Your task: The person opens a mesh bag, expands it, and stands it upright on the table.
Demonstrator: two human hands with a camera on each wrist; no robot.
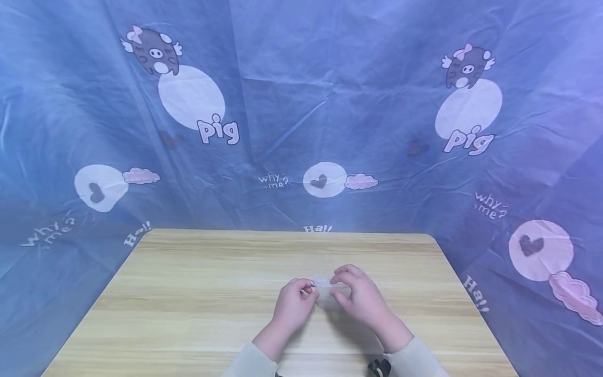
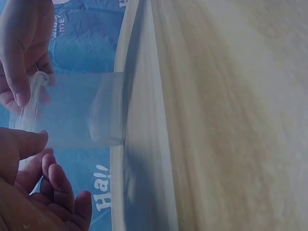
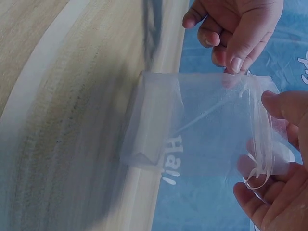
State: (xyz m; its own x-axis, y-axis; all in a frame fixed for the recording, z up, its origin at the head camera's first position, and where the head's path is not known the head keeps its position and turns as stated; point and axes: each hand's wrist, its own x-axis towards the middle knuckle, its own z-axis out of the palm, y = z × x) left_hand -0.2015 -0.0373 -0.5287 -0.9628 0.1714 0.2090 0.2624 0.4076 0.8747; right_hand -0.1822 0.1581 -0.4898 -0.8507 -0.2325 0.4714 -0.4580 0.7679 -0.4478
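Note:
A sheer white drawstring bag [image 1: 323,294] hangs low over the table between both hands, its gathered top edge uppermost. My left hand [image 1: 293,305] pinches one top corner between thumb and forefinger. In the right wrist view, the left hand [image 3: 245,31] shows at that corner, other fingers curled beside it. My right hand [image 1: 361,294] holds the opposite end of the top, thumb in front and fingers behind the fabric. A thin looped cord [image 3: 260,180] hangs from this end. Through the translucent bag [image 2: 82,110], the background shows in the left wrist view; nothing is visible inside.
The light wood-grain table [image 1: 202,283] has rounded far corners. Blue printed cloth [image 1: 292,120] hangs behind it and on both sides. Pale sleeves [image 1: 419,361] cover the forearms, and a dark wrist strap [image 1: 379,367] shows by the right cuff.

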